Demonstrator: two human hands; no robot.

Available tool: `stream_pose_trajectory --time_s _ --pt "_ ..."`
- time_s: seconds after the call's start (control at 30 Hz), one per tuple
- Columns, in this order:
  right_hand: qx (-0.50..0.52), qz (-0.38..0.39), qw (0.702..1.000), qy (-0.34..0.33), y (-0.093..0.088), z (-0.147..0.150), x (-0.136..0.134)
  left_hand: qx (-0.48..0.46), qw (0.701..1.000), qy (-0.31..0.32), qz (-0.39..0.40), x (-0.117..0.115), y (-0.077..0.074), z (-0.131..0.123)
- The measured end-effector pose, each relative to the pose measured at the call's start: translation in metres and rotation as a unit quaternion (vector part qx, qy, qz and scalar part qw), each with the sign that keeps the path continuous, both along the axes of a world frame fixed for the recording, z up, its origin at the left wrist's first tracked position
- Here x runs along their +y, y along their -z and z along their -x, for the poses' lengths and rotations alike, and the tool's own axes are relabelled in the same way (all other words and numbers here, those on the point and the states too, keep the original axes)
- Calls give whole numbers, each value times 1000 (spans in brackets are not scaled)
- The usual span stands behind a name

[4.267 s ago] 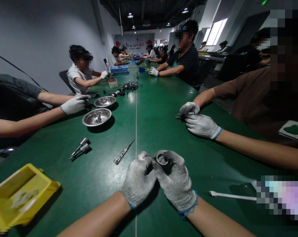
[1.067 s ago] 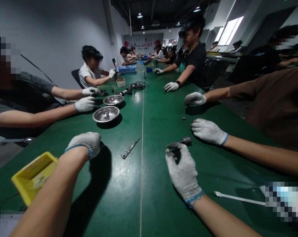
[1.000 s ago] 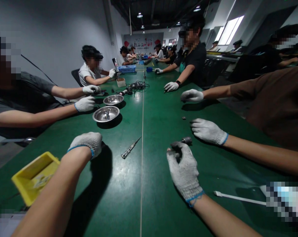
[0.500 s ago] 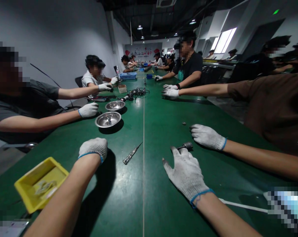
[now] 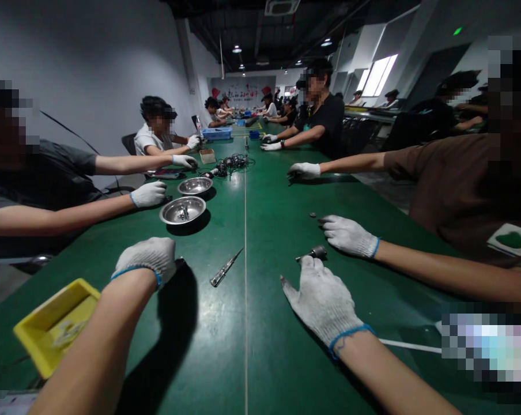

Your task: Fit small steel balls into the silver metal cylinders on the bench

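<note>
My left hand (image 5: 146,260), in a white knitted glove with a blue cuff, is closed in a fist over the table. A small dark bit shows beside its fingers; what it holds is hidden. My right hand (image 5: 327,297), gloved alike, lies palm down with the thumb apart from the fingers. Just beyond its fingertips lies a dark cylindrical metal part (image 5: 318,252) with a thin shaft; I cannot tell whether they touch. Between my hands a screwdriver-like tool (image 5: 225,268) with a clear handle rests on the green table (image 5: 217,346).
Two steel bowls (image 5: 195,185) stand ahead on the left, small metal parts in the nearer. A yellow bin (image 5: 29,346) sits by my left forearm. A co-worker's gloved hand (image 5: 351,236) rests close to my right hand, near a small disc (image 5: 313,215). Tangled black cables (image 5: 232,165) lie farther off.
The view has turned slightly right. My right fingers have drawn back a little from the dark part, baring its shaft. A dark bit now shows beside my left fist.
</note>
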State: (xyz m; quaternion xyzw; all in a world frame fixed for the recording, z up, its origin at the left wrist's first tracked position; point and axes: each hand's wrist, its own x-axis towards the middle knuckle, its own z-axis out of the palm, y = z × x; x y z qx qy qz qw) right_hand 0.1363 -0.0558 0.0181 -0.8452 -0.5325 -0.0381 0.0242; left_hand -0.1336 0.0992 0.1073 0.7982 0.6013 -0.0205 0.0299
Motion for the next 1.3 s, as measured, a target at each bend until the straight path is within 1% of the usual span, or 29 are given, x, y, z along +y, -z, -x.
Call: stream_pose_trajectory --time_s 0.07,0.17,0.27,0.37,0.53,0.6,0.7,0.8,0.87,0.93,1.0,1.07,1.1,1.2,1.3 --pt "13 14 1000 12 -5 -4 -1 56 998 -2 3 -6 -7 -3" --pt "30 25 999 19 -8 -12 1 122 992 18 11 -16 -19 -12" --pt "19 6 1000 10 -8 -18 9 128 990 34 42 -23 -26 -23" --pt "3 2 1000 5 -8 -17 18 114 991 47 57 -27 -27 -32" --pt "-46 17 999 13 -12 -11 24 111 990 69 54 -31 -16 -39" --pt "-53 22 998 1 -12 -10 24 102 990 84 51 -34 -11 -43" --pt "-37 30 999 -26 -10 -10 22 82 989 110 49 -42 -5 -52" --pt "22 6 999 -45 -7 -12 19 53 988 140 43 -53 2 -65" --pt "79 -20 996 -39 -4 -13 17 11 985 168 40 -59 8 -73" --pt "126 -42 991 -23 -2 -14 15 -43 980 188 53 -64 16 -80" --pt "174 -66 982 -16 -1 -14 14 -94 973 192 81 -66 26 -87" --pt "261 -95 961 -17 -1 -14 13 -148 965 188 110 -67 37 -93" --pt "322 -106 941 -12 -1 -13 13 -177 960 179 121 -68 43 -96" --pt "505 -139 851 18 3 -10 11 -258 950 127 125 -66 61 -105" --pt "612 -183 768 45 12 -5 10 -272 955 85 80 -60 74 -107"
